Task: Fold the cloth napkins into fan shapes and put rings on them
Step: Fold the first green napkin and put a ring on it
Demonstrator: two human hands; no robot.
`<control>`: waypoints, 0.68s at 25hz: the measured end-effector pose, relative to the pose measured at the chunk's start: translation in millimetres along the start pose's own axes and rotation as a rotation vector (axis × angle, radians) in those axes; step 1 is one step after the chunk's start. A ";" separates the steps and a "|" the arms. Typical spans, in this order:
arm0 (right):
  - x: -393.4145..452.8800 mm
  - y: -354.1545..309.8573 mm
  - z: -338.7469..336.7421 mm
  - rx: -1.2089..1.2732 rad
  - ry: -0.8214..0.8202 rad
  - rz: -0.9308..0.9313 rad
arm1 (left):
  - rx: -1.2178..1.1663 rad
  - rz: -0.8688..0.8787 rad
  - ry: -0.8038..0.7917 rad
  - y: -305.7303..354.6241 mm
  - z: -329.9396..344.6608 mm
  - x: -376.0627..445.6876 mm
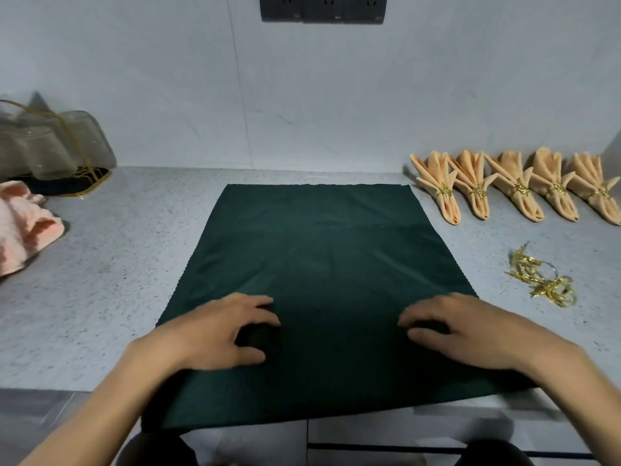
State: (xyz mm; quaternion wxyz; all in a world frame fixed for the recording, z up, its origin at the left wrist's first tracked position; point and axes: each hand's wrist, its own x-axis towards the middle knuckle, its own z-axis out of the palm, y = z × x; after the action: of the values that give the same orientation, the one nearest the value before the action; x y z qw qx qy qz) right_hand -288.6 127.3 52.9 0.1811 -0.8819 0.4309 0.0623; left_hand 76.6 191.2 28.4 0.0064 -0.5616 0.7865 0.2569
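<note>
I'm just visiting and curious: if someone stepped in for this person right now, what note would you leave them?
Left hand and right hand: both pinch a pleat near the front edge of the green napkin, which lies flat on the counter.
Done: five orange fans, ringed, far right.
Left: pleat the green one, add a ring from the gold rings on the right.

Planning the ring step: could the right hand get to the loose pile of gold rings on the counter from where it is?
Probably yes. The right hand rests on the dark green cloth napkin, and the gold napkin rings lie beside the cloth's right edge with only bare speckled counter between.
</note>
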 end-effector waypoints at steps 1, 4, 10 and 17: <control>13.1 7.4 1.5 -0.052 0.056 0.018 | 0.039 -0.004 0.043 -11.9 -2.4 5.3; 39.3 30.9 6.2 -0.210 0.048 0.109 | 0.001 -0.098 0.083 -39.6 -8.6 11.2; 39.6 57.6 0.9 -0.059 0.060 0.124 | -0.189 -0.065 0.057 -63.8 -23.0 13.7; 98.4 103.3 -26.3 0.228 0.327 0.243 | -0.340 -0.177 0.499 -94.6 -43.6 69.6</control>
State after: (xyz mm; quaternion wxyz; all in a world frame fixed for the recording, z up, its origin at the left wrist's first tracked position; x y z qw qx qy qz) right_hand -309.5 -13.2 23.7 0.1985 -0.7958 0.5615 -0.1092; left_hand 147.0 89.5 7.9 -0.2585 -0.6667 0.6575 0.2375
